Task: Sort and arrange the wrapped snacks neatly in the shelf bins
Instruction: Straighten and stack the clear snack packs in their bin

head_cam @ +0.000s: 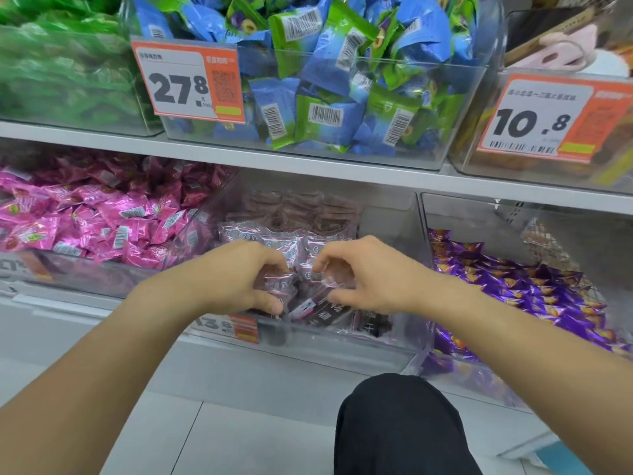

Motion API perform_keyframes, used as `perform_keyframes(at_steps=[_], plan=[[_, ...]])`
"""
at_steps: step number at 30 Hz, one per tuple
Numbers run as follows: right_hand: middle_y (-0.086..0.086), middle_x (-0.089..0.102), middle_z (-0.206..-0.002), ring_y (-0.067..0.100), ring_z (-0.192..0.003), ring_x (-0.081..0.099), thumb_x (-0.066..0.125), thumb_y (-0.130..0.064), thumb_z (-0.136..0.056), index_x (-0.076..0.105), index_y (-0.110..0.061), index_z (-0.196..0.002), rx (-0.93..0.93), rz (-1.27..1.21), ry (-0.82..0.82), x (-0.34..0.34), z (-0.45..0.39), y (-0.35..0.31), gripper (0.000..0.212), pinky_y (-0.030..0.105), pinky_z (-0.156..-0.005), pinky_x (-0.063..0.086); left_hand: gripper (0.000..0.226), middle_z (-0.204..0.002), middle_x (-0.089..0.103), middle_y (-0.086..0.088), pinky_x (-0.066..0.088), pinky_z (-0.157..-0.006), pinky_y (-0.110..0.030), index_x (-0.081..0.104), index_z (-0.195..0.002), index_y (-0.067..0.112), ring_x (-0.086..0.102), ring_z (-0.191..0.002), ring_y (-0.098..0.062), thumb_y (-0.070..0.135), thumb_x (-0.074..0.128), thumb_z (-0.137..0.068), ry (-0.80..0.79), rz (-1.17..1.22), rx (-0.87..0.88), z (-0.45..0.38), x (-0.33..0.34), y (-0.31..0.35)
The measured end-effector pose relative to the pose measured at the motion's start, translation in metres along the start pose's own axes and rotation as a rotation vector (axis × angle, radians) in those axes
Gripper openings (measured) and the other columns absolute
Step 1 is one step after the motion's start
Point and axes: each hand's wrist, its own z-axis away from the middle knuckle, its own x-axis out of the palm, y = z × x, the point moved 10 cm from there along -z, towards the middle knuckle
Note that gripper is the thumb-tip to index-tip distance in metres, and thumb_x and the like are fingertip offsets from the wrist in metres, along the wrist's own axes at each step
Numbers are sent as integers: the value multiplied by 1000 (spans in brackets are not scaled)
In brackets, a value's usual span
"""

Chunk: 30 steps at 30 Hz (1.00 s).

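Nearest, a black-clad knee (400, 426) is jutting up below the shelf, suggesting a crouch for reach. Above it, the left hand (239, 279) and right hand (363, 275) are working inside the clear plastic middle bin (342, 351), each hand's curled fingers and thumb pinching small clear-and-pink wrapped snacks (284, 286), probably to stand them in rows like the tidy ones behind. Beyond, pink foil packets (85, 217) and purple foil packets (513, 286) are filling the neighbouring bins, with blue-and-green sachets (325, 80) overhead.
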Motion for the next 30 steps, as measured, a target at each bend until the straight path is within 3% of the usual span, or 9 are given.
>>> perform_keyframes(at_steps=[4, 8, 14, 18, 21, 24, 27, 30], plan=[[-10, 73, -88, 2, -81, 65, 86, -30, -74, 65, -27, -100, 62, -256, 154, 1, -4, 8, 34, 23, -77, 51, 66, -124, 66, 7, 49, -98, -35, 61, -127, 27, 61, -114, -12, 51, 82, -69, 11, -54, -3, -2, -2, -1], [-8, 71, -84, 2, -77, 62, 82, -37, -79, 70, -23, -98, 13, -114, 135, 0, -7, 4, 26, 27, -76, 51, 70, -131, 62, 8, 47, -101, -34, 58, -133, 27, 58, -119, -10, 50, 81, -71, 3, -40, 3, -1, 0, -3], [-5, 71, -81, 7, -74, 64, 90, -40, -65, 72, -24, -104, -48, -30, 113, 3, -13, -5, 45, 29, -74, 54, 63, -134, 58, 12, 43, -106, -27, 52, -137, 32, 54, -122, -4, 35, 79, -79, 9, 56, 76, 0, 7, 7], [-10, 72, -86, 4, -77, 63, 92, -42, -61, 74, -24, -97, -42, -77, 114, -1, -10, -3, 44, 20, -73, 52, 55, -132, 58, 17, 42, -105, -24, 57, -131, 36, 54, -120, 0, 34, 78, -80, -14, 81, 96, 3, 10, 8], [-13, 65, -98, 7, -87, 58, 89, -30, -69, 71, -34, -104, -33, 82, 8, 9, -1, 3, 40, 29, -79, 52, 53, -132, 60, 14, 44, -105, -30, 59, -129, 37, 55, -121, -4, 35, 79, -80, -26, 66, 71, 1, 9, 4], [-11, 66, -95, 9, -85, 61, 90, -15, -67, 67, -27, -102, 7, -30, 125, 0, 1, 10, 44, 32, -78, 53, 57, -135, 59, 11, 43, -106, -31, 57, -133, 35, 54, -124, -7, 34, 78, -80, -28, 21, 46, -1, 9, 5], [-10, 59, -90, 11, -80, 58, 91, -30, -64, 59, -23, -93, -16, 61, 138, -2, -7, 3, 44, 31, -73, 51, 59, -130, 60, 12, 43, -98, -22, 56, -134, 32, 56, -118, -6, 39, 77, -80, 7, -62, 47, -2, 3, 14], [-12, 52, -81, 15, -78, 54, 86, -55, -61, 55, -26, -82, 39, 277, 86, -10, -11, 10, 48, 33, -69, 46, 63, -116, 57, 11, 43, -93, -25, 49, -138, 33, 51, -103, -6, 51, 70, -81, 240, -37, 130, -1, -15, 35]])
